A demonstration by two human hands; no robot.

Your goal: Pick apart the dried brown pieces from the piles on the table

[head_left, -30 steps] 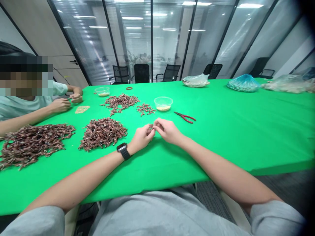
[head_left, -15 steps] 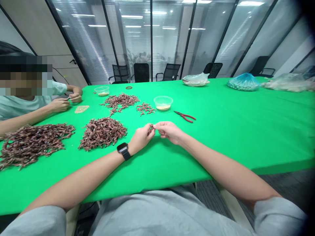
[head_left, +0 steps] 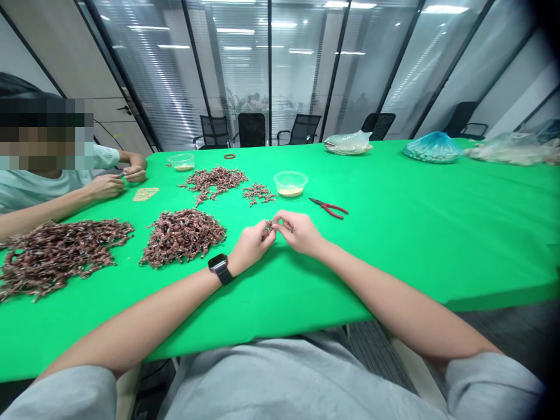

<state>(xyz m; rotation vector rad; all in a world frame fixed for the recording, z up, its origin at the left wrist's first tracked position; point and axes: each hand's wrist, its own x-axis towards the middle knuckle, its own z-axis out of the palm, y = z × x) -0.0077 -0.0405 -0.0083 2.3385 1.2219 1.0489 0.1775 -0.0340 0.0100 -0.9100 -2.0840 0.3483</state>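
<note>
My left hand point(head_left: 252, 244) is closed in a pinch on a small reddish-brown twisted piece point(head_left: 269, 224), like those in the piles. Fingertips of my right hand point(head_left: 300, 233) meet at the same piece, also pinched; they partly hide it. Left of my hands lies a heaped pile of such brown pieces point(head_left: 182, 236). Beyond my fingers are a small scatter of pieces point(head_left: 259, 193) and a clear plastic bowl point(head_left: 290, 184) with pale yellowish bits at its bottom. Red-handled pliers point(head_left: 329, 207) rest on the green cloth, just past my right hand.
At the left a co-worker's hands point(head_left: 118, 182) are held together over the table near a flat patch of pale bits point(head_left: 146, 194). More brown piles point(head_left: 61, 254) lie nearby. A second bowl point(head_left: 181, 162), a dark red ring point(head_left: 230, 156) and plastic bags point(head_left: 432, 147) stand farther back.
My right hand's fingers have bent more and its knuckles have risen slightly, with the fingertips still at the piece. My left hand stays in place.
</note>
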